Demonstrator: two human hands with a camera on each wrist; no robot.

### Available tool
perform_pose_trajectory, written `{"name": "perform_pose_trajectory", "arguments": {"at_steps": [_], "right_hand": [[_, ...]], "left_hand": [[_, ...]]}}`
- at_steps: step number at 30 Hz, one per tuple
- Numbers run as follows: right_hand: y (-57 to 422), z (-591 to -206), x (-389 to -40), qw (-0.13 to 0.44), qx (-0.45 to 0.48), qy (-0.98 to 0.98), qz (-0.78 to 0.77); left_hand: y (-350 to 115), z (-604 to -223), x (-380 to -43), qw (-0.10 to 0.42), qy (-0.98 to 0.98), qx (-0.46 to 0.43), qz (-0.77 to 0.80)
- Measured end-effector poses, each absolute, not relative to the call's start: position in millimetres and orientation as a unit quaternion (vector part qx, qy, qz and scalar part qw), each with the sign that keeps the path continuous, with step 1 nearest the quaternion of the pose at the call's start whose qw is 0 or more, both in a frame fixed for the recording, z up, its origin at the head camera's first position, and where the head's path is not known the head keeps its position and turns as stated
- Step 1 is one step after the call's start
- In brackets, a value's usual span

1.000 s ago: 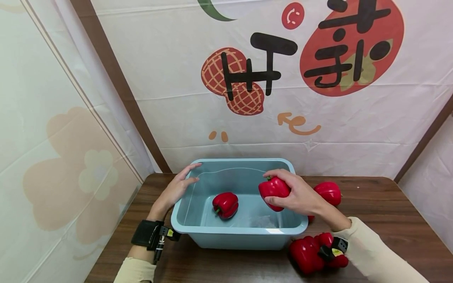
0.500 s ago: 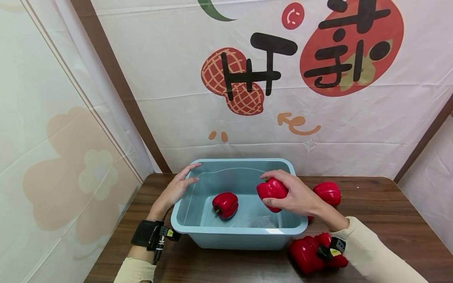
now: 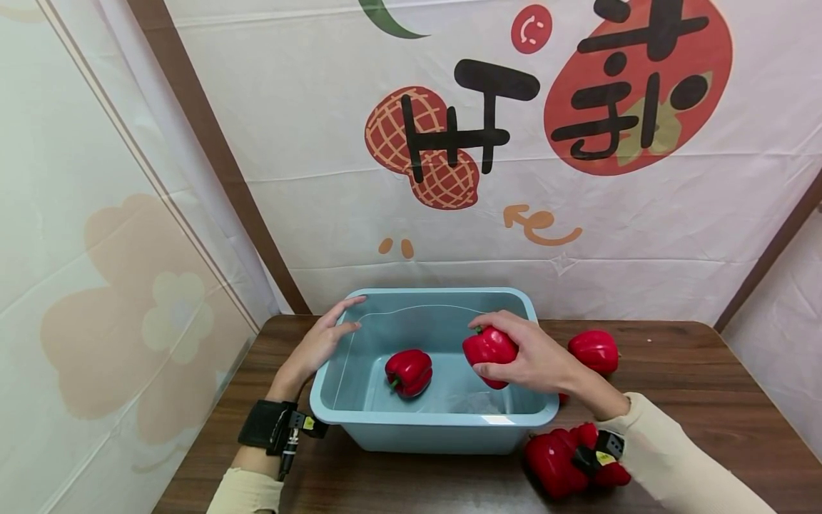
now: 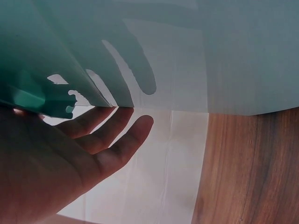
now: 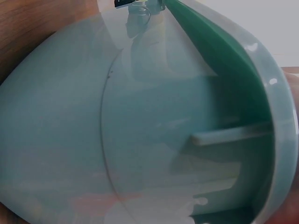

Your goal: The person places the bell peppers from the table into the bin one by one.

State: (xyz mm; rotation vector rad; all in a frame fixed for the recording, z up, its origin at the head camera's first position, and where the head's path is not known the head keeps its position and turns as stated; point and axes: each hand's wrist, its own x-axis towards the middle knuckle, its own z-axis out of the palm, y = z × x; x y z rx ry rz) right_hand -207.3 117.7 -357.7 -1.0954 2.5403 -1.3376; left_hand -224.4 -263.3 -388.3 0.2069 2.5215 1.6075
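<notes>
Right hand (image 3: 539,357) grips red pepper (image 3: 490,350); left hand (image 3: 319,341), fingers (image 4: 126,144) extended, flanks blue bin (image 3: 437,437); bold black characters (image 3: 494,137) mark white backdrop (image 3: 321,214).

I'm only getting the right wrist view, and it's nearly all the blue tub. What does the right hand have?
Observer: In the head view, the right hand holds a red bell pepper between its thumb and fingers.
Operator: Thanks. I can't see the floor of the tub from here. Is there anything lying on it?
Observer: Yes, the head view shows a second pepper, also red, on the floor of the tub, to the left of the one in the hand.
</notes>
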Motion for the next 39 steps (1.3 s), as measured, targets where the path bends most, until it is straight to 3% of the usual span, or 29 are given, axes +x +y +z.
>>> {"name": "perform_pose_trajectory", "arguments": {"at_steps": [39], "right_hand": [[114.0, -363.6, -207.0, 0.027, -0.384, 0.830, -0.404]], "left_hand": [[-263.5, -386.9, -224.8, 0.069, 0.845, 0.080, 0.524]]}}
